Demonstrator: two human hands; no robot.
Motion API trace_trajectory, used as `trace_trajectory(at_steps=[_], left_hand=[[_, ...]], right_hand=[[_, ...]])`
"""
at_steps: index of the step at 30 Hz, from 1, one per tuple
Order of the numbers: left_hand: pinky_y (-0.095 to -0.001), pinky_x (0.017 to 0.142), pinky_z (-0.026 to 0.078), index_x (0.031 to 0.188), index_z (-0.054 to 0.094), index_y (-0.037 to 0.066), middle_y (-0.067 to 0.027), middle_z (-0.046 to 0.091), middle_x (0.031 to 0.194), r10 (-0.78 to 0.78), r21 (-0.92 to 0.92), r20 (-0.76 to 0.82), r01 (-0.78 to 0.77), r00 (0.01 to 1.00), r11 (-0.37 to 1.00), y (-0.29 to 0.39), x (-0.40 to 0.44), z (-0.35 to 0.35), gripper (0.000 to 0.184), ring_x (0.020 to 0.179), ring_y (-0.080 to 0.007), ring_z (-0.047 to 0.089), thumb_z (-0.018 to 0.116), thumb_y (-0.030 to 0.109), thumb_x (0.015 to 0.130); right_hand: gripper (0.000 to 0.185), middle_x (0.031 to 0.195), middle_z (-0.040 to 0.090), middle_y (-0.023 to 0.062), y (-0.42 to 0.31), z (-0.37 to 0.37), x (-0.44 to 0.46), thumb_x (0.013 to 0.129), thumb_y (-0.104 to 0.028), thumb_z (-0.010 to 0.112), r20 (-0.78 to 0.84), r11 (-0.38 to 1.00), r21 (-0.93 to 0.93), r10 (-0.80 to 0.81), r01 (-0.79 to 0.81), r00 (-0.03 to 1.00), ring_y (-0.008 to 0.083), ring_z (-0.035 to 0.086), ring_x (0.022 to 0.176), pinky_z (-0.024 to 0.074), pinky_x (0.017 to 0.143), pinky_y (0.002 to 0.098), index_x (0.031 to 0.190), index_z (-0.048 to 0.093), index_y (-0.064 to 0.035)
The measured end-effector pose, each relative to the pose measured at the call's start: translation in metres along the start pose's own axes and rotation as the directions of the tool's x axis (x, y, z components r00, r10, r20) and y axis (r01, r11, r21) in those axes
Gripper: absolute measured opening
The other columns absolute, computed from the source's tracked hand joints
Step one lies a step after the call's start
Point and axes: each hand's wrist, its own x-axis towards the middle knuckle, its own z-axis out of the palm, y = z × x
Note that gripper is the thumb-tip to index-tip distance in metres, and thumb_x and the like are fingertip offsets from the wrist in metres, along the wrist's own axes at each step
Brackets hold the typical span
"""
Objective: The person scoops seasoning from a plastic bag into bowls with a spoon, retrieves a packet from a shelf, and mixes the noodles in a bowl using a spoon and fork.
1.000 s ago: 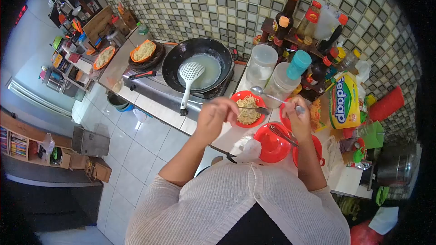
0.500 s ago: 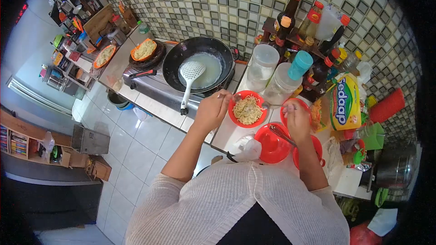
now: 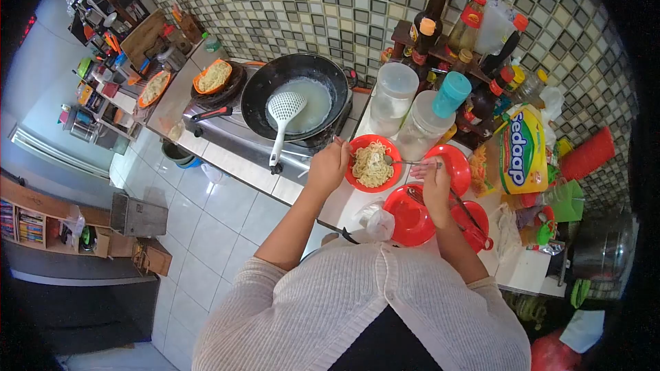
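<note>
A red bowl (image 3: 357, 182) of noodles (image 3: 373, 165) stands at the counter's front edge, between my hands. My left hand (image 3: 328, 163) is closed at the bowl's left side on slim metal cutlery; its head is too hidden to tell the kind. From the right, my right hand (image 3: 434, 182) grips a metal spoon (image 3: 411, 163), whose head touches the noodles. Below that hand sits a red bowl (image 3: 405, 223) with tongs (image 3: 467, 211) lying across toward another red bowl (image 3: 478, 240). One more red bowl (image 3: 457, 165) is behind the hand.
A black wok (image 3: 258, 106) with cloudy liquid and a white slotted ladle (image 3: 285, 110) sits on the stove. Plates of noodles (image 3: 213, 77) stand farther left. Behind the bowls are clear jars (image 3: 393, 99), sauce bottles (image 3: 425, 38) and a yellow Sedaap packet (image 3: 522, 151).
My right hand has moved left and down, bringing the spoon further into the noodles. My left hand has shifted slightly, staying beside the bowl. The view has shifted a little.
</note>
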Motion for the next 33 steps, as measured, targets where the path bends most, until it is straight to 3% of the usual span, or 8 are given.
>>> trace_trajectory(at_steps=[5,14,19,22,25,28,31,33], left_hand=[[-0.0484,0.068,0.049,0.087,0.064,0.003,-0.0206,0.065,0.082,-0.037,-0.082,0.025,0.039,0.999,0.996,0.007,-0.001,0.010,0.037,0.075,-0.0385,0.063,0.039,0.027,0.100],[-0.0455,0.070,0.049,0.083,0.067,0.003,-0.0172,0.066,0.083,-0.039,-0.138,0.061,0.047,0.997,0.989,0.019,0.000,-0.014,0.043,0.076,-0.0365,0.064,0.037,0.028,0.101],[-0.0442,0.070,0.049,0.084,0.067,0.004,-0.0154,0.066,0.079,-0.020,-0.158,0.024,0.023,1.000,0.987,0.029,0.000,-0.034,0.044,0.077,-0.0355,0.064,0.035,0.030,0.101],[-0.0442,0.070,0.050,0.086,0.068,0.005,-0.0146,0.066,0.077,0.020,-0.095,0.103,-0.010,0.994,0.995,0.031,-0.004,-0.034,0.045,0.077,-0.0346,0.065,0.034,0.031,0.101],[-0.0438,0.070,0.049,0.092,0.067,0.004,-0.0138,0.066,0.084,0.039,-0.007,0.177,-0.039,0.983,0.999,0.041,-0.002,-0.041,0.042,0.077,-0.0351,0.064,0.033,0.028,0.102],[-0.0448,0.070,0.049,0.090,0.067,0.006,-0.0138,0.066,0.083,-0.072,0.016,0.151,0.071,0.986,0.997,0.051,0.000,-0.048,0.042,0.078,-0.0354,0.064,0.034,0.030,0.101],[-0.0460,0.068,0.049,0.089,0.068,0.007,-0.0154,0.066,0.082,0.029,0.075,0.157,-0.041,0.987,0.996,0.055,0.001,-0.036,0.043,0.076,-0.0361,0.064,0.035,0.032,0.101],[-0.0469,0.065,0.050,0.087,0.068,0.007,-0.0173,0.066,0.081,0.012,0.251,0.279,-0.085,0.960,0.964,0.052,0.004,-0.024,0.043,0.072,-0.0367,0.064,0.037,0.034,0.100]], right_hand=[[0.025,0.080,0.065,0.0158,-0.014,0.005,-0.006,0.104,-0.018,0.036,0.005,0.999,0.033,0.012,-0.013,1.000,0.0206,0.067,0.072,0.0532,0.068,0.0320,0.099,0.049,0.0024],[0.019,0.083,0.064,0.0153,-0.039,-0.009,-0.023,0.099,-0.010,0.041,-0.011,0.945,-0.187,-0.277,0.270,0.961,0.0266,0.065,0.077,0.0510,0.072,0.0365,0.095,0.055,0.0028],[0.016,0.085,0.064,0.0157,-0.043,-0.025,-0.028,0.095,-0.012,0.048,0.225,0.853,-0.268,-0.396,0.447,0.890,0.0333,0.063,0.080,0.0496,0.075,0.0408,0.093,0.059,-0.0002],[0.014,0.085,0.064,0.0157,-0.040,-0.023,-0.025,0.093,-0.011,0.049,0.376,0.837,-0.327,-0.311,0.439,0.873,0.0344,0.063,0.080,0.0497,0.075,0.0411,0.092,0.059,-0.0006],[0.013,0.084,0.063,0.0158,-0.049,-0.021,-0.018,0.092,-0.010,0.051,0.310,0.746,-0.450,-0.386,0.492,0.869,0.0352,0.062,0.078,0.0496,0.073,0.0426,0.092,0.059,-0.0007],[0.012,0.084,0.063,0.0160,-0.063,-0.016,-0.017,0.091,-0.011,0.053,0.219,0.823,-0.407,-0.334,0.397,0.917,0.0354,0.062,0.077,0.0493,0.072,0.0437,0.092,0.059,-0.0010],[0.012,0.085,0.063,0.0178,-0.064,0.006,-0.019,0.091,-0.012,0.054,0.299,0.826,-0.342,-0.356,0.448,0.885,0.0361,0.062,0.078,0.0493,0.072,0.0441,0.092,0.058,-0.0012],[0.011,0.085,0.064,0.0182,-0.057,0.015,-0.018,0.090,-0.012,0.054,0.340,0.808,-0.387,-0.324,0.445,0.883,0.0365,0.062,0.079,0.0492,0.072,0.0445,0.093,0.057,-0.0012]])
